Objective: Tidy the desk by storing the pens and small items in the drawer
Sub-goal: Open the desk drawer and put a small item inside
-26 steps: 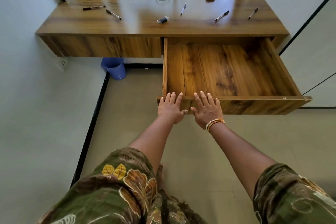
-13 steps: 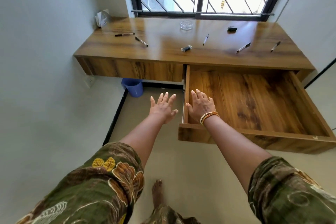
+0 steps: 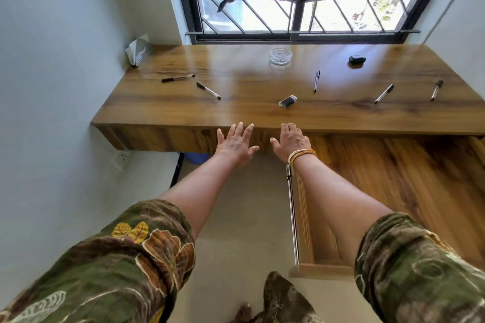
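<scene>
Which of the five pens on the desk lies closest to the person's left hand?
The pen second from the left, angled toward the front edge; its tip sits nearest the left hand, unlike the other four.

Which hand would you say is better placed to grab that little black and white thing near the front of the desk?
Probably the right hand. It is empty, fingers spread, at the desk edge almost straight below the small black-and-white item. The left hand, also empty, sits further to the left.

Empty hands at the surface edge
Left hand [image 3: 236, 143] and right hand [image 3: 291, 141] spread flat; pens [image 3: 208, 90] lay above the pulled-out drawer [image 3: 393, 178].
</scene>
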`<state>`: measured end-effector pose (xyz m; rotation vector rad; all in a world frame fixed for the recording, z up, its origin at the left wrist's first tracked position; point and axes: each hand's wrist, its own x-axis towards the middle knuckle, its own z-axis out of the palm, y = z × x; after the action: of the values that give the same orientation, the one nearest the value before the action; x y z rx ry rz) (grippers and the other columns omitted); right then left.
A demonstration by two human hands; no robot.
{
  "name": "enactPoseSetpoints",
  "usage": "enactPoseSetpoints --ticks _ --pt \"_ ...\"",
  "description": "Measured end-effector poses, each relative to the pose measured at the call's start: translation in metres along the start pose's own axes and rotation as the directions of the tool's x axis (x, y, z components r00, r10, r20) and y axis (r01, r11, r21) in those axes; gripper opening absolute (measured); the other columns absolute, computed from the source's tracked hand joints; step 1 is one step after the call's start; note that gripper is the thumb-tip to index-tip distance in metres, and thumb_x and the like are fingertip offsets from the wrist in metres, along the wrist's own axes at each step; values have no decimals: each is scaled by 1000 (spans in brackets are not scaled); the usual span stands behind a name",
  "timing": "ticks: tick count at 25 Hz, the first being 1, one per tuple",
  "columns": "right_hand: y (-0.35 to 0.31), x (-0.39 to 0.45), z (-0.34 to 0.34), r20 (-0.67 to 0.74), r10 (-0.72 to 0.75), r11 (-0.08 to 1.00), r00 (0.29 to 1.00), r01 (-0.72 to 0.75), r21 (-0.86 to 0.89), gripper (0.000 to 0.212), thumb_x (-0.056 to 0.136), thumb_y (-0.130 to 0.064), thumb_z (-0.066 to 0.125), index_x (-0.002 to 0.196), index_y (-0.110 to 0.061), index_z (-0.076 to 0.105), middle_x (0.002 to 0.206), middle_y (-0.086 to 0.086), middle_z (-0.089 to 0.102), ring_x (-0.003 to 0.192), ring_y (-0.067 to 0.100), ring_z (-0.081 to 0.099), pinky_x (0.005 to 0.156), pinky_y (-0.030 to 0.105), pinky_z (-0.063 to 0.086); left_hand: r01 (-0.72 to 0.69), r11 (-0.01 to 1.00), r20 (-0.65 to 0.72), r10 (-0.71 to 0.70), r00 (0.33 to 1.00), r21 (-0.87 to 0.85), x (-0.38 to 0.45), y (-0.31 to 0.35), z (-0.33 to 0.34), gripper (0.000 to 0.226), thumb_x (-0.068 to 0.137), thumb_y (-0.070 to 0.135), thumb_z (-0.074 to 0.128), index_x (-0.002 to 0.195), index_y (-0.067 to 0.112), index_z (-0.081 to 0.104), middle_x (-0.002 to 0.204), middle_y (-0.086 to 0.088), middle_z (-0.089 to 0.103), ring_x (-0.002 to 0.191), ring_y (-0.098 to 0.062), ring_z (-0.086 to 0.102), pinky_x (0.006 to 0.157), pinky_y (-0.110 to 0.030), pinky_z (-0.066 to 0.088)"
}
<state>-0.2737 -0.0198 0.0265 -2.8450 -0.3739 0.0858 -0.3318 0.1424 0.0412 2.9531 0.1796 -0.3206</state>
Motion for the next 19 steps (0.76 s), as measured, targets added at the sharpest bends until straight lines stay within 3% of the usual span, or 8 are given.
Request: enactPoseSetpoints --ticks 4,9,13,16,19 --pt "6 67 1 31 162 964 986 -164 211 58 94 -42 49 139 -7 36 139 18 43 127 35 46 102 46 42 47 998 46 -45 998 -46 67 -1 -3 70 98 56 29 154 30 -5 163 -6 -5 150 -25 -8 116 -58 -7" --pt "20 145 4 75 352 830 933 -348 436 62 91 -34 58 140 -6 33 137 17 45 125 34 49 101 42 41 83 982 117 -64 991 -169 142 21 10 71 97 57 29 154 30 -5 163 -7 -6 150 -25 -7 115 -57 -5" --pt "27 188 14 33 449 805 893 -420 419 61 89 -46 57 131 -5 40 132 17 49 118 34 53 94 40 45 75 986 99 -61 993 -147 186 33 23 70 98 56 26 154 27 -2 163 -5 -12 149 -23 -13 115 -58 -8" --pt "23 206 20 9 556 782 831 -527 332 68 85 -58 54 127 -7 42 127 16 54 113 34 56 88 42 47 54 997 -79 -59 995 -59 191 31 42 64 97 57 16 154 30 3 163 -1 -7 150 -21 -9 116 -58 -7" --pt "18 207 30 -80 503 855 861 -482 190 55 87 -43 55 126 -8 39 121 14 54 101 31 61 70 38 45 47 999 -199 -51 979 -25 191 29 51 61 97 54 16 153 32 12 163 -1 6 150 -22 3 116 -59 2"
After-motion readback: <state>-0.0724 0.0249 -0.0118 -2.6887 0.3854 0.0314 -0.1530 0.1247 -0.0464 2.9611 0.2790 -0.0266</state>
